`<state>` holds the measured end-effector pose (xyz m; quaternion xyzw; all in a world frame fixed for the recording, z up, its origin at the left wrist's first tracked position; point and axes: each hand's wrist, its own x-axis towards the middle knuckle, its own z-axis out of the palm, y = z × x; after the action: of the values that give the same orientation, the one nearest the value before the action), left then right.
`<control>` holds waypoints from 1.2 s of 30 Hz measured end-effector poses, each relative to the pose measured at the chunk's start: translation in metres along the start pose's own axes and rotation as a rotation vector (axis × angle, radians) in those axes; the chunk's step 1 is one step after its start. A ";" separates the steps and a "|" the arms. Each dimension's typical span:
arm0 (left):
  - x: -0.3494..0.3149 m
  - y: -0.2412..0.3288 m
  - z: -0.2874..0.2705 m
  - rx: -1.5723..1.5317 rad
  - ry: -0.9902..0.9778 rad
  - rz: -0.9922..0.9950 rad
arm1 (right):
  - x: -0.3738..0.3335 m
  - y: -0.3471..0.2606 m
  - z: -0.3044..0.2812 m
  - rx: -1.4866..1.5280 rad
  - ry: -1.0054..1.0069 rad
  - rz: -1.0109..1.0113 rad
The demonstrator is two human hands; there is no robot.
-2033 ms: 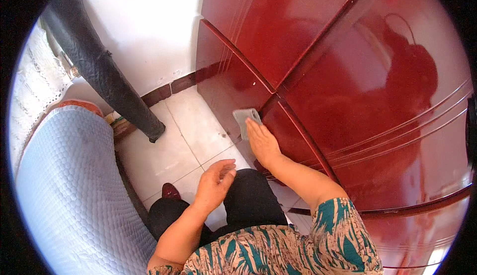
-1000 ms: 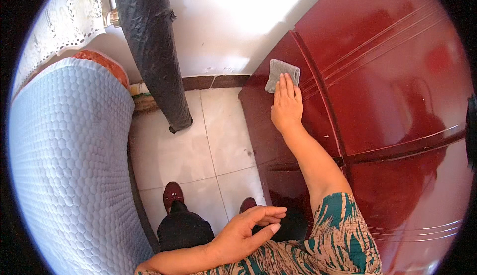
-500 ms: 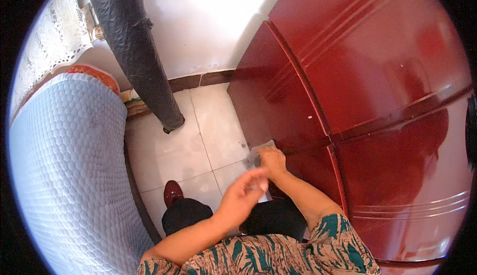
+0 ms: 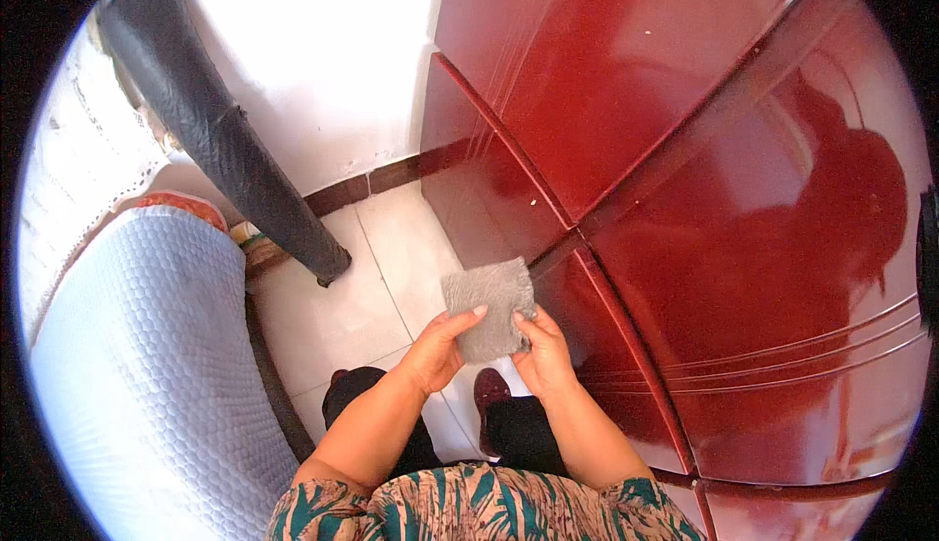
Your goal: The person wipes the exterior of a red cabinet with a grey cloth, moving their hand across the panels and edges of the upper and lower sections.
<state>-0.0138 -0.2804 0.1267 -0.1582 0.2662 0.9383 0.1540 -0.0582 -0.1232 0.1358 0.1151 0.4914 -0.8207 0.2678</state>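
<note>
A folded grey cloth (image 4: 489,298) is held up in front of me between both hands, roughly square and lying flat. My left hand (image 4: 440,347) grips its lower left side, thumb on top and fingers hidden beneath. On the opposite edge, my right hand (image 4: 544,347) pinches the cloth in the same way, with the thumb over it. Just right of the cloth stands a glossy dark red cabinet (image 4: 724,306) with curved door edges and ridged lines; the right hand is close to its side.
To the left is a bed with a light blue quilted cover (image 4: 147,345). A long black wrapped roll (image 4: 230,145) leans between the bed and the white wall (image 4: 323,62). Pale floor tiles (image 4: 377,267) lie below, with my dark red shoes (image 4: 492,386) on them.
The left hand, earlier free beside the right, now holds the cloth too. The cloth, bunched in the right hand before, is spread flat between both. My view has shifted toward the cabinet.
</note>
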 end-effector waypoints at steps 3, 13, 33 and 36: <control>0.007 0.002 0.005 0.097 0.060 -0.063 | -0.007 0.005 -0.012 -0.213 0.092 -0.026; 0.120 0.041 0.048 0.697 0.467 0.968 | 0.003 0.028 0.000 -0.695 -0.319 0.099; 0.281 0.200 -0.020 0.525 0.329 1.049 | -0.026 0.006 -0.006 -1.522 -0.701 -0.166; 0.257 0.136 0.002 0.740 0.460 1.098 | -0.021 0.012 -0.013 -1.504 -0.672 -0.195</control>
<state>-0.2971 -0.3374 0.0922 -0.1326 0.6352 0.6709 -0.3590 -0.0352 -0.1092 0.1298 -0.3892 0.8107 -0.2831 0.3335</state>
